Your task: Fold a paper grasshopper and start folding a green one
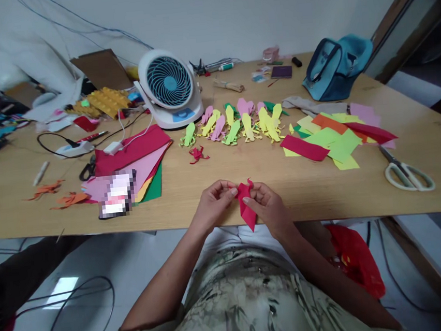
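Note:
Between my two hands, just above the table's front edge, is a folded red paper figure (pixel 248 216) with a pointed lower end and a small curled tip at its top. My left hand (pixel 216 201) pinches its upper left side between thumb and fingers. On the other side, my right hand (pixel 266 202) grips it with the thumb lying across its front. A finished-looking red origami figure (pixel 198 155) with thin limbs lies on the table beyond my left hand. Behind it stand rows of pink, yellow and green folded paper figures (pixel 247 126).
A white fan (pixel 169 84) stands at the back. Left lie coloured paper sheets (pixel 144 147), a phone (pixel 117 193) and orange paper figures (pixel 71 199). Right are loose paper pieces (pixel 325 140), white-handled scissors (pixel 408 174) and a blue bag (pixel 338 68). A red plastic bag (pixel 358 261) hangs below the table.

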Demonstrator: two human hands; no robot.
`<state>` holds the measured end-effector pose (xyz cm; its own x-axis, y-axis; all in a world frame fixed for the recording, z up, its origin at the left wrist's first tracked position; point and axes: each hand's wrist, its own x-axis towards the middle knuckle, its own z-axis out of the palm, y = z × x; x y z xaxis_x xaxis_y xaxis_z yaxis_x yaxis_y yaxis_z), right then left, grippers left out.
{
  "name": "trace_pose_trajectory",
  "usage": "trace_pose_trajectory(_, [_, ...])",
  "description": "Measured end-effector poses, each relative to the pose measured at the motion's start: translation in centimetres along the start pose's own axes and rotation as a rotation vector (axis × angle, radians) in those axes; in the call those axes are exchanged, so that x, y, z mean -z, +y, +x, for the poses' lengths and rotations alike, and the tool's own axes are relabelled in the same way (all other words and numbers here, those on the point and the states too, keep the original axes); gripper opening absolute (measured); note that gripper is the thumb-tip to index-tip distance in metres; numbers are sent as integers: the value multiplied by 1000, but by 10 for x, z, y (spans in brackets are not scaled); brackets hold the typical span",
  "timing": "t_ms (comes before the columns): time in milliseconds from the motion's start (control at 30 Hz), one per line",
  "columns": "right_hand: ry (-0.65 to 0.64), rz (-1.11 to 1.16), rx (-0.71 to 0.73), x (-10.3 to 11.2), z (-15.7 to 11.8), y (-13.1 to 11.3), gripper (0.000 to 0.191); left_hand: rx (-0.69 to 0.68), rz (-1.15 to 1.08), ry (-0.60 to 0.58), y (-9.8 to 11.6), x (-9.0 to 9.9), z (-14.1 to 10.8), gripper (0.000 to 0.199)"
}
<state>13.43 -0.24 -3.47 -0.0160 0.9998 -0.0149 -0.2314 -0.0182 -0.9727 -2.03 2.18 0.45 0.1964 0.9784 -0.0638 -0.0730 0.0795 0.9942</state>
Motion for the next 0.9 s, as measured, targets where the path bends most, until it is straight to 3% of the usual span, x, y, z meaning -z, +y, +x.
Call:
trace_pose_trajectory(233, [74,-51,39,-2,1,1,41,97,-108,18,-10,-7,-3,51])
trace_pose_trajectory(433, [159,-88,110,-6,-2,-5,28,7,-40,125,-12,-10,-3,45])
trace_pose_trajectory(900, [68,-125,71,1,0,0,25,43,-84,29,-13,-7,-5,45])
